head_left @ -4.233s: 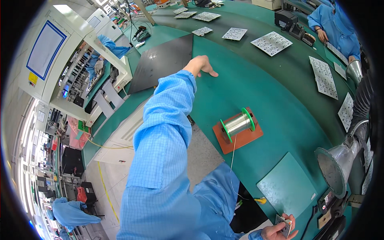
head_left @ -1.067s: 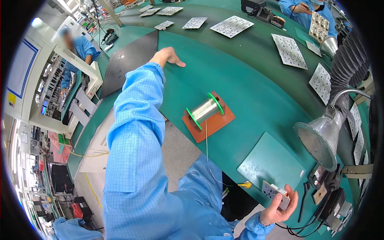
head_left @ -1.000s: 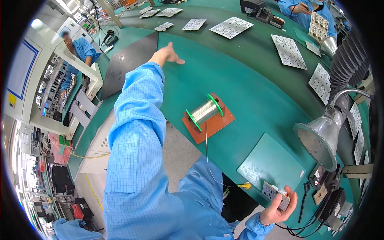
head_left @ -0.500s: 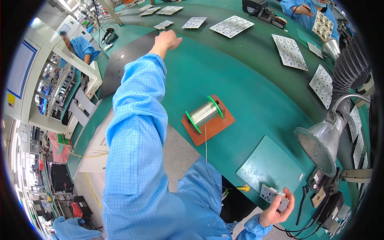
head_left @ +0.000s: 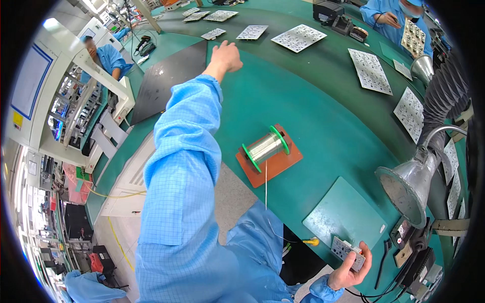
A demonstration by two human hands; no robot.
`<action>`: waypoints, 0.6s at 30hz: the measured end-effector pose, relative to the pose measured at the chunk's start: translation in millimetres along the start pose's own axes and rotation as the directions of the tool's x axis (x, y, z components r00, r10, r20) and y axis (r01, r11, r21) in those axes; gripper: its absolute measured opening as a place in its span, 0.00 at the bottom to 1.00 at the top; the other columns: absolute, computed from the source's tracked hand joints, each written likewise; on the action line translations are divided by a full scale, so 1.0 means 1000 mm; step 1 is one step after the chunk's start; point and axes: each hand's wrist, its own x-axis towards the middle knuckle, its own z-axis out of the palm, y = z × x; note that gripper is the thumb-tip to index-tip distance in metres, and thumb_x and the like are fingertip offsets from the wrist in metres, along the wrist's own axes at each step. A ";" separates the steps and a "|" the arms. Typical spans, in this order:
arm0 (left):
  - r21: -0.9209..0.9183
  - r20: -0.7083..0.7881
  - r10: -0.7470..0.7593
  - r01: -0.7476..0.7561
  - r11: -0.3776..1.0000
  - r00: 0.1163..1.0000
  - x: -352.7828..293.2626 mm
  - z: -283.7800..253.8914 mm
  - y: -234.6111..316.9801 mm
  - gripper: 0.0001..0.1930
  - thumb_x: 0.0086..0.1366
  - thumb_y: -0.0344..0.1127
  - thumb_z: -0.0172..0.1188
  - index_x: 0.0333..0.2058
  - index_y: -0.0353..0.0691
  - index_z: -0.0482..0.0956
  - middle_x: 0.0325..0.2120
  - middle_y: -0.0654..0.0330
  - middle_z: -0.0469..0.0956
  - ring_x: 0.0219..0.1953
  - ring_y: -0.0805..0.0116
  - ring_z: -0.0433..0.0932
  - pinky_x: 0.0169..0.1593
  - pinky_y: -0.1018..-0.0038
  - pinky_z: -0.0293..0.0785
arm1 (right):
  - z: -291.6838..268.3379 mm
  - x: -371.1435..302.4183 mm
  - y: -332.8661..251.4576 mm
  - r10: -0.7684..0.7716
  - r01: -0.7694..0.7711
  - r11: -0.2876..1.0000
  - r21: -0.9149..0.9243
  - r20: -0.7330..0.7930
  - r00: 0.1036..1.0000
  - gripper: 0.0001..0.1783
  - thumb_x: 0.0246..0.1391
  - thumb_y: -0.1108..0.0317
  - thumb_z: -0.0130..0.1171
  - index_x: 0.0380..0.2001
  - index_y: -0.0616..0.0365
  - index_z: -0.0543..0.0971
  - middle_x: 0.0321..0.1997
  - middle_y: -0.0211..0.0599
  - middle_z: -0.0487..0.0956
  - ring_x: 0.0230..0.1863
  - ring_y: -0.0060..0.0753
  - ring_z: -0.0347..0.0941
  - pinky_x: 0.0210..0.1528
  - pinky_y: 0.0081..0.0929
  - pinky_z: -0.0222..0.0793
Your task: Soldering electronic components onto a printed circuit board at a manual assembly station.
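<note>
My left arm reaches far across the green table, and my left hand (head_left: 227, 56) hangs over it with fingers apart and nothing visible in them. Beyond its fingertips, with a gap, lies a small circuit board (head_left: 213, 34). At the lower right my right hand (head_left: 349, 271) pinches another small circuit board (head_left: 344, 249), thumb on the near side; some of its parts hide behind the fingers. Just behind that board lies a pale green mat (head_left: 343, 209). Between my hands stands a solder wire spool (head_left: 266, 147) with green flanges on a brown base (head_left: 283, 160), its wire trailing toward me.
Several circuit boards, among them a large board (head_left: 299, 38), lie along the far belt. On the right stand a metal fume funnel (head_left: 404, 194) and its grey hose (head_left: 444, 96), with a black brush (head_left: 383, 262) below. A dark sheet (head_left: 169, 78) lies left. A co-worker (head_left: 376, 15) holds a board.
My left hand has drawn slightly right, away from the small far board, and its fingers have spread. My right hand still holds its circuit board. The whole view has shifted a little.
</note>
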 end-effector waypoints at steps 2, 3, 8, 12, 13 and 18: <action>0.008 0.006 -0.013 0.013 1.000 1.000 -0.003 -0.005 0.003 0.25 0.50 0.40 0.54 0.48 0.38 0.75 0.64 0.54 0.53 0.67 0.55 0.47 0.64 0.53 0.49 | -0.003 -0.002 0.003 -0.031 0.031 0.999 -0.027 0.017 0.999 0.18 0.54 0.73 0.54 0.49 0.64 0.70 0.49 0.41 0.73 0.46 0.31 0.69 0.49 0.27 0.67; 0.011 0.010 -0.020 0.019 1.000 1.000 -0.003 -0.007 0.005 0.25 0.50 0.40 0.54 0.48 0.38 0.75 0.65 0.52 0.50 0.67 0.54 0.45 0.64 0.53 0.48 | -0.003 -0.002 0.003 -0.030 0.030 0.999 -0.020 0.022 0.999 0.18 0.54 0.73 0.54 0.49 0.64 0.70 0.49 0.41 0.73 0.46 0.31 0.69 0.49 0.27 0.67; -0.201 -0.108 -0.151 0.127 0.971 0.983 -0.015 -0.001 0.012 0.44 0.47 0.57 0.61 0.63 0.53 0.56 0.67 0.50 0.33 0.67 0.42 0.37 0.61 0.37 0.44 | -0.005 -0.001 0.005 -0.020 0.020 0.999 -0.025 0.004 1.000 0.18 0.55 0.74 0.53 0.49 0.65 0.70 0.49 0.41 0.73 0.47 0.31 0.69 0.51 0.27 0.66; -0.117 0.018 -0.144 0.145 0.983 0.989 -0.017 0.003 0.012 0.54 0.43 0.70 0.60 0.65 0.62 0.42 0.67 0.51 0.29 0.67 0.43 0.37 0.59 0.35 0.45 | -0.002 -0.002 0.005 0.003 -0.003 1.000 0.024 0.005 1.000 0.18 0.55 0.73 0.53 0.49 0.65 0.70 0.49 0.41 0.73 0.48 0.31 0.68 0.52 0.27 0.65; -0.056 -0.002 -0.113 0.113 0.992 0.994 -0.019 0.006 0.012 0.54 0.43 0.70 0.60 0.65 0.62 0.44 0.67 0.51 0.29 0.67 0.44 0.37 0.59 0.36 0.45 | -0.003 -0.001 0.004 -0.015 0.015 1.000 0.003 0.005 1.000 0.18 0.54 0.73 0.53 0.49 0.65 0.70 0.49 0.41 0.73 0.48 0.31 0.68 0.52 0.28 0.65; 0.103 0.023 -0.075 0.072 0.992 0.997 -0.015 0.011 0.011 0.51 0.45 0.68 0.61 0.65 0.62 0.46 0.67 0.52 0.30 0.68 0.48 0.37 0.60 0.38 0.45 | -0.003 -0.003 0.003 -0.010 0.011 0.999 -0.031 0.022 1.000 0.17 0.54 0.73 0.54 0.48 0.66 0.70 0.49 0.42 0.74 0.49 0.32 0.68 0.53 0.29 0.64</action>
